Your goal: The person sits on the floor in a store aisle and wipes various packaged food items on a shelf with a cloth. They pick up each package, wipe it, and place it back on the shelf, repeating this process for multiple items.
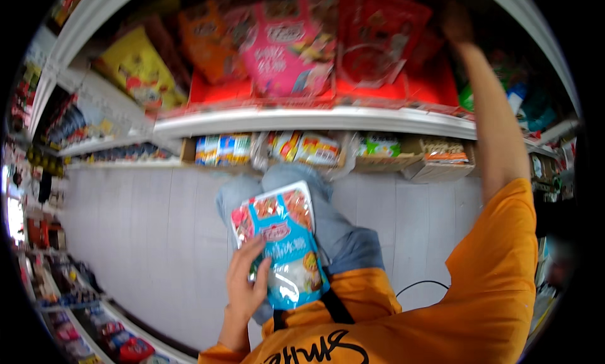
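Observation:
My left hand [248, 274] holds a blue plastic food pouch [290, 250] against my lap, its fingers on the pouch's left side. My right arm stretches up to the shelf, and my right hand [456, 23] is in shadow at the back right, beside a red pouch [378, 42]; its fingers and anything in them are too dark to make out. On the same shelf a pink pouch [288, 56] stands in a red display box [217, 94], with an orange pouch [210, 47] to its left. A yellow bag [142, 73] leans farther left.
The white shelf edge [312, 120] runs across in front of me. Below it, cardboard boxes [437, 168] hold packaged goods on the floor [137, 222]. Another stocked shelf [113, 326] stands at the lower left. A black cable [420, 282] lies by my right side.

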Demonstrator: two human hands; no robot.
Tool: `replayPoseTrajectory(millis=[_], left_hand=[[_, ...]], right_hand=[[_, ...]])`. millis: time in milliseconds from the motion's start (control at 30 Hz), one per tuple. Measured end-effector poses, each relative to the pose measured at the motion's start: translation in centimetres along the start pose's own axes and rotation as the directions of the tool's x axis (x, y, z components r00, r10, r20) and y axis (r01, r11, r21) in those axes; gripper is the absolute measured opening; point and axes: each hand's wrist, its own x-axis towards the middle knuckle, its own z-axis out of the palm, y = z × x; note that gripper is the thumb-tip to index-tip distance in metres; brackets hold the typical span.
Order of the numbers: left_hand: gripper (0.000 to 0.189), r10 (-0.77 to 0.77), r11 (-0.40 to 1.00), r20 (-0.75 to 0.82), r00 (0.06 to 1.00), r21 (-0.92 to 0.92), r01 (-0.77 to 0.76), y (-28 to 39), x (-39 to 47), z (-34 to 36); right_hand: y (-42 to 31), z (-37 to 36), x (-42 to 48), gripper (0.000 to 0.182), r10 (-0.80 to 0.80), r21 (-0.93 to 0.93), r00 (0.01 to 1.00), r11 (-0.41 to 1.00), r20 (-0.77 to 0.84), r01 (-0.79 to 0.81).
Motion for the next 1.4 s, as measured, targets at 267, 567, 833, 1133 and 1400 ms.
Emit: replayPoseTrajectory(millis=[267, 567, 833, 1133, 1400], left_hand=[[0.051, -0.249, 0.916, -0.111, 0.962, -0.350, 0.197, -2.3, -1.1, 0.9], [0.042, -0.548, 0.623, 0.101, 0.830, -0.613, 0.486, -2.4, -3.0, 0.6], [0.013, -0.463, 0.591, 0.057, 0.884, -0.724, 0.356, -1.7, -2.0, 2.4], [0.015, 0.322, 0.905, 0.022, 0.947, -0.300, -0.301, 5.2, -1.6, 3.3], [0.004, 0.384, 0.911, 0.256, 0.887, -0.262, -0.319, 6.5, -0.7, 3.4]], right_hand=[[10.7, 2.1, 2.1, 0.037, -0.472, -0.427, 0.869, 0.824, -0.152, 0.373], [-13.0, -13.2, -14.7, 0.031, -0.193, 0.689, 0.953, 0.725, 0.233, -0.022], [-22.0, -16.6, -26.9, 0.047, -0.463, 0.710, 0.539, 0.481, 0.703, -0.514], [-20.5, -25.2, -24.9, 0.061, -0.457, 0.856, 0.733, 0.380, 0.504, -0.351], [-18.2, -25.6, -27.3, 0.016, -0.389, 0.840, 0.744, 0.277, 0.542, -0.467]])
